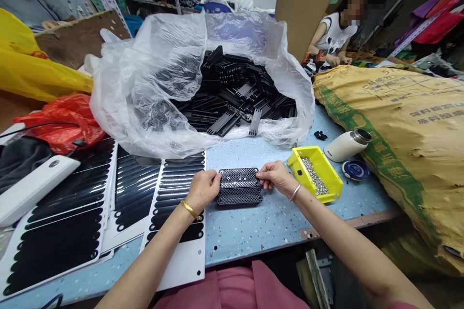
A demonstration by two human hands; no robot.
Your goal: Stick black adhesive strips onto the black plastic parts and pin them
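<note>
While black strips point(239, 192) point lengthwise toward the yellow bin point(329, 198), left hand point(205, 188) pinches the far end, right hand point(278, 176) the near.

Yellow sack point(395, 111), right edge of table point(250, 239): "57" showing, Chinese characters blurred | white bottle point(342, 146): tiny lettering, unreadable!

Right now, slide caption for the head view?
Left hand and right hand hold black perforated strips by their ends, a yellow bin nearby.

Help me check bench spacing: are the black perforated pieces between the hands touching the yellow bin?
Apart. The head view shows a stretch of blue tabletop between the black perforated pieces and the yellow bin.
</note>
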